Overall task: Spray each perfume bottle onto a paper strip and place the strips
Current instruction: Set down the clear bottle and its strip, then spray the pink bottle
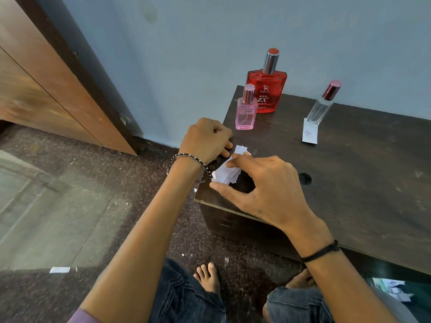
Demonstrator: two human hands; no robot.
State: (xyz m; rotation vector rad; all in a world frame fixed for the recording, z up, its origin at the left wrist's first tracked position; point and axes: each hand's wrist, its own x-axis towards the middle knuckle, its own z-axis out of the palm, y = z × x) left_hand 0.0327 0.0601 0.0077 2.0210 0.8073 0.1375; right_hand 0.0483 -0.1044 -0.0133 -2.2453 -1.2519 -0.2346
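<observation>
Three perfume bottles stand on the dark wooden table [349, 171]: a small pink bottle [246, 110], a large red bottle [267, 86] behind it, and a clear bottle with a maroon cap [323, 104] to the right. One white paper strip [309, 134] lies in front of the clear bottle. A small pile of white paper strips [227, 171] sits near the table's left corner. My right hand [263, 187] rests over the pile, fingertips pinching its top strips. My left hand [207, 141] touches the pile's far end, fingers curled on a strip.
The table's left edge and corner lie just under my hands. A wooden door [46, 85] and a grey wall are behind. A loose strip [60, 269] and paper scraps lie on the speckled floor, near my bare feet.
</observation>
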